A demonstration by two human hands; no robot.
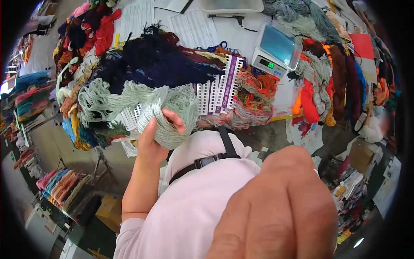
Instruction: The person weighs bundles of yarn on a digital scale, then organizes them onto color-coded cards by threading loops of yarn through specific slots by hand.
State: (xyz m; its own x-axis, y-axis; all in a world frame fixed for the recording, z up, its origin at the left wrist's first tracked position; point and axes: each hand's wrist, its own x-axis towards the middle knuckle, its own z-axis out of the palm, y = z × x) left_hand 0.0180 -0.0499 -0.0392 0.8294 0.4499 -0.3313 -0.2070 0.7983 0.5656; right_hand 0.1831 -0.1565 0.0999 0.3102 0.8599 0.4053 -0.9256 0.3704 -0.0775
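My left hand (157,136) is wrapped round a hank of pale green yarn (161,118), with its fingers curled through the strands. More pale green yarn (101,101) trails from it to the left across the table. My right hand (276,211) is raised very close to the camera and fills the lower right. Its fingers are bent and pressed together; the fingertips and anything in them are hidden. Beyond the held hank lies a heap of dark navy yarn (151,62). Purple-and-white punched cards (224,86) lie to its right.
A digital scale (276,49) with a clear tray and lit green digits stands at the back right. Printed sheets (194,30) and a pale plastic tub (230,5) are at the back. Orange-red yarn (308,99) hangs over the right edge. Racks of yarn (64,187) stand lower left.
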